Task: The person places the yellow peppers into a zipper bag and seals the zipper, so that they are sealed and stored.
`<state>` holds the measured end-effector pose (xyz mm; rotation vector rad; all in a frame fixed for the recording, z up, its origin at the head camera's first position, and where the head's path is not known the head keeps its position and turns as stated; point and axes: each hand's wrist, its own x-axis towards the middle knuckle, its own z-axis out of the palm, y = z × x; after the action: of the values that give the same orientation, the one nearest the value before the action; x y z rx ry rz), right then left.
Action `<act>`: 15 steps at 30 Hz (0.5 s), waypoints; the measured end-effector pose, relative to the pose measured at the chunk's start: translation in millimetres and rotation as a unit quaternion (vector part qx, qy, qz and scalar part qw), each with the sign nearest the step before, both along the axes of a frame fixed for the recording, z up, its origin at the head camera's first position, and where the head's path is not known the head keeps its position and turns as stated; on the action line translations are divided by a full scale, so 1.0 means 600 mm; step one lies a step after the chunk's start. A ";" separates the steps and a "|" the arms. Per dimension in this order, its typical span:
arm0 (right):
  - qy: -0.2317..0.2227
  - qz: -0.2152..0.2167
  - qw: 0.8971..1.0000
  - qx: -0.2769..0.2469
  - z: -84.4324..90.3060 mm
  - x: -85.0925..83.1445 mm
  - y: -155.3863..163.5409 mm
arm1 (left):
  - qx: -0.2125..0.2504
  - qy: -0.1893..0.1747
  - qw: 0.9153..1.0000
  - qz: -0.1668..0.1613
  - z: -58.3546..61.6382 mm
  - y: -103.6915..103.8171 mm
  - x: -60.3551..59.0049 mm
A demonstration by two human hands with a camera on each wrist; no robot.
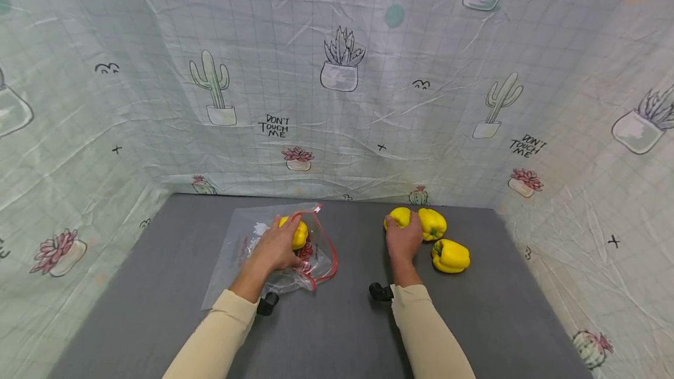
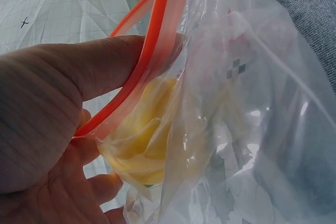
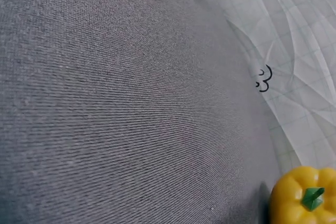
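A clear plastic bag (image 1: pixel 227 262) with a red-edged mouth lies on the left of the table, a yellow bell pepper (image 1: pixel 301 235) inside it. My left hand (image 1: pixel 276 245) is over that pepper; in the left wrist view its thumb and fingers pinch the bag's red rim (image 2: pixel 149 51), and the pepper (image 2: pixel 144 140) shows through the film. On the right, my right hand (image 1: pixel 405 240) grips another yellow bell pepper (image 1: pixel 398 215), thumb on one side and fingers on the other. The right wrist view does not show that hand, only a yellow pepper (image 3: pixel 294 198) at the lower corner.
Two more yellow bell peppers, one farther back (image 1: pixel 433 222) and one nearer (image 1: pixel 450 256), lie just right of my right hand. A grey table (image 1: pixel 337 332) carries everything. A cactus-print curtain (image 1: pixel 368 145) stands behind and at both sides.
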<state>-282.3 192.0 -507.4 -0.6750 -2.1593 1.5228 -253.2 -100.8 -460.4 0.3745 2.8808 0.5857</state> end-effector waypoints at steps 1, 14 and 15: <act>-0.002 0.001 1.000 0.003 0.000 -0.002 0.000 | 0.000 0.000 1.000 0.001 0.000 0.000 0.000; -0.028 -0.011 0.999 0.025 -0.015 -0.029 0.002 | 0.000 -0.003 1.000 0.006 0.000 0.002 0.000; -0.028 -0.011 0.999 0.025 -0.015 -0.030 0.002 | -0.001 -0.002 1.000 0.006 0.000 0.002 0.000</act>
<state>-300.4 193.0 -516.6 -0.7301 -2.2154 1.4499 -253.1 -99.6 -460.3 0.3567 2.8815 0.5847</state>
